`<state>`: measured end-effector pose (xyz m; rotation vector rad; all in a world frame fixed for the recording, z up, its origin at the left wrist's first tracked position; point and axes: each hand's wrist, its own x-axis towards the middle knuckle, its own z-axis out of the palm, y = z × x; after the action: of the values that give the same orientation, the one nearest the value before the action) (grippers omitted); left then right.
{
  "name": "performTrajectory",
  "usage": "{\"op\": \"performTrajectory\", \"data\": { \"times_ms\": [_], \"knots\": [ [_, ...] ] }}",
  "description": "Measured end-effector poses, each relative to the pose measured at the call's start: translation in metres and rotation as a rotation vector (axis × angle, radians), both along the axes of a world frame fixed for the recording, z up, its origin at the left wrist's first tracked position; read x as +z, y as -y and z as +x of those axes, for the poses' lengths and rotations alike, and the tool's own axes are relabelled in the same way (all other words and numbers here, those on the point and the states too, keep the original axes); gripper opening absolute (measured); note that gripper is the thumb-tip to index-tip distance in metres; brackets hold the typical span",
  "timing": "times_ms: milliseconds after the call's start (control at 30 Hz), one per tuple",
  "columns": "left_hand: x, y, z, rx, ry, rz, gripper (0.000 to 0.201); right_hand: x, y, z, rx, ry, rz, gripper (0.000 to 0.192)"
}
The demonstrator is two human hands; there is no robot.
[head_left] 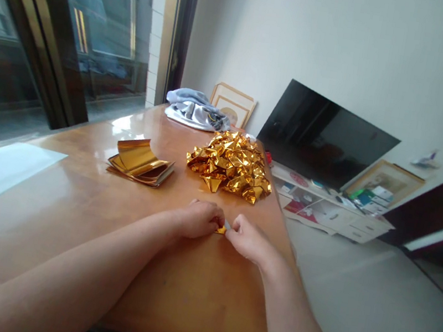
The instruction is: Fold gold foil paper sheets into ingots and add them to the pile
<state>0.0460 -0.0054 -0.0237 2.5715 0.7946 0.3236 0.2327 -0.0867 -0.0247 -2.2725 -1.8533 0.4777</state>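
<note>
A glossy brown wooden table [72,204] fills the near view, its right edge beside a pale floor. On it, both hands meet: the left hand [200,220] and the right hand [247,238] have their fingers pinched on 1 small gold foil piece [221,229], mostly hidden between them, low over the table. Farther back lie a stack of gold foil sheets [140,162], top sheet curled, and a heap of folded gold foil pieces [232,165]. Beyond sit crumpled cloth [194,109], a picture frame [233,103], a dark television [322,137] and windows at left.
</note>
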Motion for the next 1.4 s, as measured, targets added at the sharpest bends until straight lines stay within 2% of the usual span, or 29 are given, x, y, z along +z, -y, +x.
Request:
{"op": "performTrajectory", "data": {
  "times_ms": [167,433,700,1100,1167,1400],
  "knots": [
    [-0.002,-0.002,0.001,0.004,0.020,-0.016,0.025,0.006,0.003,-0.007,-0.004,0.067,-0.009,0.027],
    [0.006,-0.002,-0.002,-0.040,0.012,-0.067,0.031,0.010,0.002,-0.013,-0.034,0.141,-0.049,0.039],
    [0.005,-0.006,-0.003,-0.069,-0.009,-0.101,0.035,0.019,0.002,-0.022,-0.053,0.209,-0.080,0.052],
    [0.009,-0.005,-0.003,-0.075,0.006,-0.084,0.033,0.019,0.000,-0.023,-0.043,0.204,-0.075,0.069],
    [0.008,-0.005,-0.003,-0.066,0.006,-0.083,0.032,0.017,0.000,-0.020,-0.035,0.175,-0.060,0.068],
    [0.000,-0.004,-0.002,-0.039,0.046,-0.060,0.027,0.010,0.000,-0.005,0.024,-0.025,-0.044,0.045]
  ]
}}
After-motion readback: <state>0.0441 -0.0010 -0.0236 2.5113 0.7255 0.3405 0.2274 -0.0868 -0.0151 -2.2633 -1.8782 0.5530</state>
